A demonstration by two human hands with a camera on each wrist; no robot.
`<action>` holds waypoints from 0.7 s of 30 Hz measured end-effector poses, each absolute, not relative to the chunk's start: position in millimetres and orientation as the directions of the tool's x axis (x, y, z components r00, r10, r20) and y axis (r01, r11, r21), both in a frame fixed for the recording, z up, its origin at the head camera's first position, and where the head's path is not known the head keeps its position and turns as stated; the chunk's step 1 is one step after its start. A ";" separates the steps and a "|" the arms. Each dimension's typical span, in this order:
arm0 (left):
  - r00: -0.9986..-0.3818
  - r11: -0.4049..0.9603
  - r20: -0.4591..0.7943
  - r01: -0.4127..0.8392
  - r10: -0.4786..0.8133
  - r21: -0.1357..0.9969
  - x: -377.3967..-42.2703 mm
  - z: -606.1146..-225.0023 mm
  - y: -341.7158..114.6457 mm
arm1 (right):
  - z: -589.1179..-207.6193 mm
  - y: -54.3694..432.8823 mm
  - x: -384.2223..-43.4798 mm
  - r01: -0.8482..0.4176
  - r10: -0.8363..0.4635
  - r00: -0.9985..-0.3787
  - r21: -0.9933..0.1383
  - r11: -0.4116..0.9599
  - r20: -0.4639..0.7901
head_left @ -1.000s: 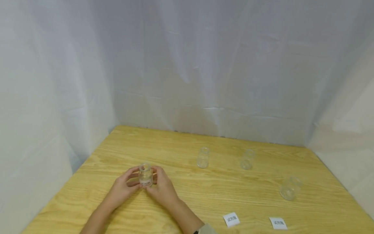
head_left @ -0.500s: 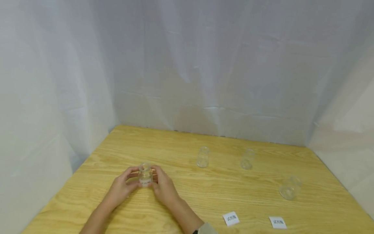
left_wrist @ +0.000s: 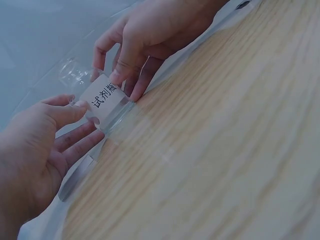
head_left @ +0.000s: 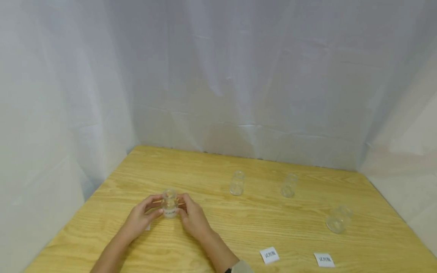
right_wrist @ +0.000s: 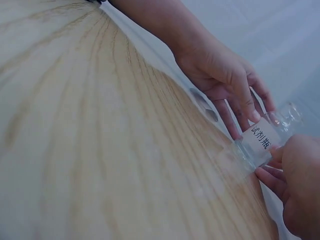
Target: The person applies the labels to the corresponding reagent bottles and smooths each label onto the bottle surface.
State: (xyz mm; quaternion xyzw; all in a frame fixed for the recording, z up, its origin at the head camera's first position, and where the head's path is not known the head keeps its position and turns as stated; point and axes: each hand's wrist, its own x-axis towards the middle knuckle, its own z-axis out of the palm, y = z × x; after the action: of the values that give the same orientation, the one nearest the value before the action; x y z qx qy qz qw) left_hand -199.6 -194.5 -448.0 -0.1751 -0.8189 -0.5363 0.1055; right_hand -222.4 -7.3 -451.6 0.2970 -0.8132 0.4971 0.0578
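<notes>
We count four glass bottles. Left hand (head_left: 138, 219) and right hand (head_left: 195, 220) pinch one labelled bottle (head_left: 169, 203) between thumbs and fingers, left on the table (head_left: 218, 237); three other bottles (head_left: 237, 184) rightward. Two printed slips (head_left: 269, 255) nearer; left hand partly hides a white scrap (head_left: 148, 227).

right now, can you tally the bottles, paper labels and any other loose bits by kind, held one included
Clear glass bottles: 4 (1 held)
Printed white labels: 3 (1 on the held bottle, 2 loose)
White piece mostly hidden by the left hand, can't tell what: 1
Total: 8
</notes>
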 end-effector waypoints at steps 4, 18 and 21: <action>-0.922 0.351 0.342 0.385 0.179 0.854 -199.8 -449.1 -195.4 | -450.2 -7.3 -221.7 -0.503 -0.399 -0.844 -0.785 0.362 0.357; -0.947 0.365 0.286 0.321 0.148 0.874 -197.6 -445.8 -192.9 | -449.5 -9.0 -221.1 -0.374 -0.408 -0.880 -0.885 0.278 0.244; -0.936 0.365 0.316 0.352 0.157 0.862 -197.7 -446.3 -192.7 | -449.1 -9.1 -221.5 -0.375 -0.410 -0.879 -0.885 0.274 0.245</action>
State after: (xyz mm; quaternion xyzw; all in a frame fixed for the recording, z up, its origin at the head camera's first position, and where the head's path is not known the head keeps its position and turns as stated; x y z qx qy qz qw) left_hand -197.7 -192.7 -446.3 -0.1549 -0.8213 -0.5416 0.0901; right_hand -221.5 -9.1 -449.1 0.2459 -0.7981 0.5499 -0.0157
